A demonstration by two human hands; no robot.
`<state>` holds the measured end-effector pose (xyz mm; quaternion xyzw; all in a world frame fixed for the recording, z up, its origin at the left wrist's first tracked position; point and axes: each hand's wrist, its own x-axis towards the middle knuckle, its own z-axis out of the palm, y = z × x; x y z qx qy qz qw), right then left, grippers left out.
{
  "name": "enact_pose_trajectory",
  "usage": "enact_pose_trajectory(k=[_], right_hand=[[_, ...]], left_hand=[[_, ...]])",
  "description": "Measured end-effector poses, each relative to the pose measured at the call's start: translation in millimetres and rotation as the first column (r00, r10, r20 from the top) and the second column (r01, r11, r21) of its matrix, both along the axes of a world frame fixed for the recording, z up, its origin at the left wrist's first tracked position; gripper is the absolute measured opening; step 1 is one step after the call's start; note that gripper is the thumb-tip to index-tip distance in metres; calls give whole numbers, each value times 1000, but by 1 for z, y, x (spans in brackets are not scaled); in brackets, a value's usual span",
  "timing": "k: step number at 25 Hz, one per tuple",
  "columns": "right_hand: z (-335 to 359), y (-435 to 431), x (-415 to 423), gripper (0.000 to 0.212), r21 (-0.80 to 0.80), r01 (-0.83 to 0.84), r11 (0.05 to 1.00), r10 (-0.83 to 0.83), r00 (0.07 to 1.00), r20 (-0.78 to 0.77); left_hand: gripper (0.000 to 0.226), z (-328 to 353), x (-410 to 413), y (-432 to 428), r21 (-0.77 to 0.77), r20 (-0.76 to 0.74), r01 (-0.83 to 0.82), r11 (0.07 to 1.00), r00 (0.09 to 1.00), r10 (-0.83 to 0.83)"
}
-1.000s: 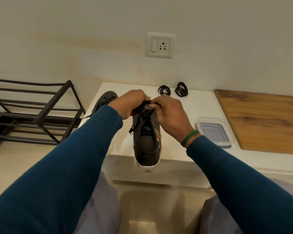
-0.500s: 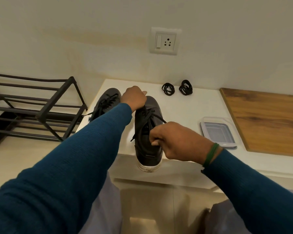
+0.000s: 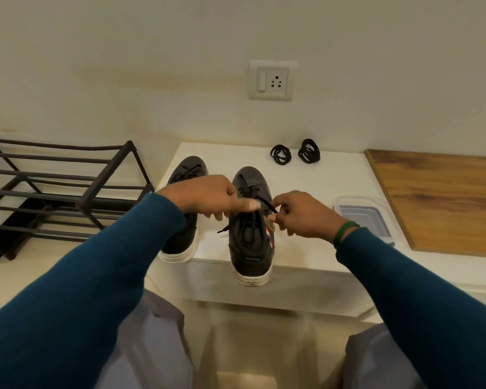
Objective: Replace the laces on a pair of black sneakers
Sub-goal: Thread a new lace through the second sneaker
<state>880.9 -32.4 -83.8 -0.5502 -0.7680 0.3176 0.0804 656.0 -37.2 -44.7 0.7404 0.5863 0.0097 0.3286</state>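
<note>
the sneaker (image 3: 250, 248) sits on the table (image 3: 306, 262) with its heel past the near edge; the right hand (image 3: 306, 217) pinches its lace (image 3: 267, 205) between thumb and forefinger; the left hand (image 3: 208, 197), fingers curled, seems to nip the same lace over the tongue. a hard tug could drag the overhanging sneaker off the table, or jam the lace in an eyelet.

Cream wall (image 3: 124, 66), faintly stained, carries one switched socket (image 3: 272, 80). White table (image 3: 320, 175) stands against it, wooden board (image 3: 446, 200) on its right part. Black metal rack (image 3: 90, 192) on pale floor (image 3: 26, 276), left of table. Lighting warm.
</note>
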Motion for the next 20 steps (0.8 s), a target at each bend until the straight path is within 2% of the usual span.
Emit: enact_pose_trajectory(k=[2, 5, 7, 9, 10, 11, 13, 14, 15, 17, 18, 20], right_hand=[[1, 3, -7, 11, 65, -2, 998, 1, 1000, 11], [6, 15, -13, 15, 320, 29, 947, -90, 980, 177], [9, 22, -16, 17, 419, 69, 905, -148, 976, 157], [9, 29, -25, 24, 446, 51, 894, -115, 986, 119], [8, 32, -31, 28, 433, 18, 901, -72, 992, 108], [6, 33, -36, 30, 393, -20, 919, -22, 994, 103], [2, 33, -42, 35, 264, -73, 962, 50, 994, 95], [0, 33, -41, 39, 242, -50, 969, 35, 997, 68], [-1, 32, -37, 45, 249, 19, 968, -23, 1000, 17], [-5, 19, -30, 52, 215, 233, 948, -193, 963, -190], [-10, 9, -28, 53, 139, 300, 944, -245, 917, -315], [-23, -17, -32, 52, -47, 263, 964, -250, 827, -503]], left_hand=[[37, -2, -4, -8, -20, -38, 75, 997, 996, -76], [21, 2, -14, -3, 64, -48, 64, 996, 997, -61], [16, 4, -17, 9, 250, 2, -18, 968, 1000, 18], [10, -2, -8, 21, 485, 107, -137, 864, 989, 97], [9, -6, -1, 26, 531, 138, -166, 831, 984, 108], [14, -10, 7, 31, 521, 140, -163, 837, 985, 105], [29, -20, 20, 35, 421, 97, -101, 901, 993, 66], [36, -23, 22, 35, 385, 75, -78, 920, 996, 53], [42, -22, 20, 34, 377, 70, -82, 923, 996, 59], [44, -18, 5, 27, 420, 70, -139, 897, 990, 121], [40, -17, -7, 22, 461, -8, -147, 875, 985, 170], [40, -19, -34, 7, 501, -272, -167, 849, 901, 337]])
